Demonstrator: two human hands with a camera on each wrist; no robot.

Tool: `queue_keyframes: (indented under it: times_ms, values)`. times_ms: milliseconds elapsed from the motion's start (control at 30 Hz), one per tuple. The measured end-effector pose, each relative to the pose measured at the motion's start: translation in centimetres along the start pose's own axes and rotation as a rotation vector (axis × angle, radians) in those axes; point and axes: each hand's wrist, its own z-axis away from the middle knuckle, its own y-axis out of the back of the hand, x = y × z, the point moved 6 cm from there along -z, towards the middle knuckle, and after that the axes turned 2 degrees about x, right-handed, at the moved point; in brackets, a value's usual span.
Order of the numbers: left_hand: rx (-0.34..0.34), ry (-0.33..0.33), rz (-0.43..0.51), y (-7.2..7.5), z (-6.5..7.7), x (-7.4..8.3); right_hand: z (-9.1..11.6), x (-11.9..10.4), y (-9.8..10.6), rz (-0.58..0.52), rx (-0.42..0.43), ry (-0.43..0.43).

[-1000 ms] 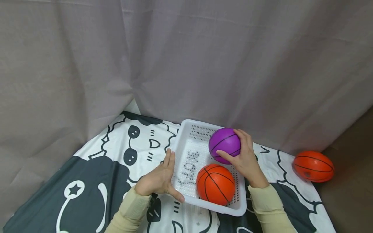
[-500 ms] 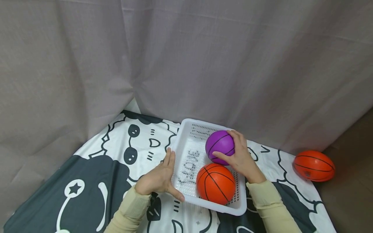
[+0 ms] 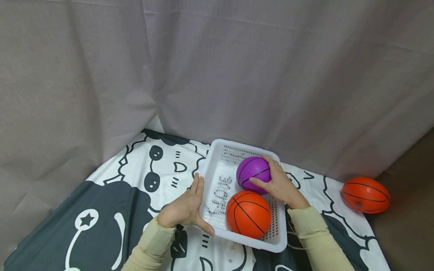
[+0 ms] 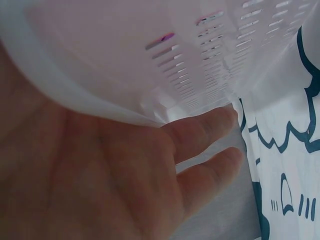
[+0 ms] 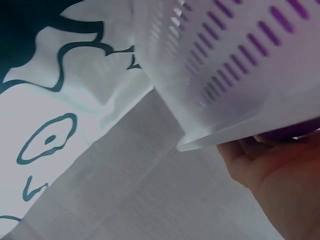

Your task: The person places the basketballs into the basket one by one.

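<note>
In the head view a white perforated plastic basket (image 3: 251, 242) stands between both hands. My right hand (image 3: 281, 184) reaches over its right side and grips a small purple basketball (image 3: 251, 174), fingers behind and thumb in front. Next to that ball, in the basket's near right part, lies an orange basketball (image 3: 249, 214). My left hand (image 3: 183, 207) rests against the basket's left side, fingers straight and thumb spread at the near corner. The left wrist view has the left palm (image 4: 125, 175) against the basket wall (image 4: 100, 60). In the right wrist view the basket rim partly hides the right hand (image 5: 280, 180).
A second orange basketball (image 3: 365, 195) lies at the right edge of the cloth (image 3: 203, 256), which has a black-and-white cartoon print. A grey curtain (image 3: 217, 75) hangs right behind the basket. A brown surface (image 3: 407, 226) borders the cloth at the right.
My right hand has moved left and slightly nearer with the purple basketball, bringing it lower into the basket. The orange basketball in the basket has shifted slightly left. My left hand has stayed put.
</note>
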Motion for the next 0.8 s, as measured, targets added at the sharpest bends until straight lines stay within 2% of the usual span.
queue_keyframes:
  times_ms: [233,467,667,800]
  values:
    - [0.013,-0.007,-0.001,0.0,0.0,0.0,-0.4,0.7,-0.3,0.056,-0.045,-0.059]
    - [0.011,-0.014,-0.017,0.0,0.0,0.1,-0.1,1.7,-1.0,0.066,-0.11,-0.119]
    - [0.009,-0.01,-0.018,0.1,0.1,0.1,0.5,2.2,-0.6,0.074,-0.092,-0.067]
    - [0.016,-0.015,-0.016,0.2,0.2,0.2,1.3,2.9,0.6,0.07,-0.053,-0.042]
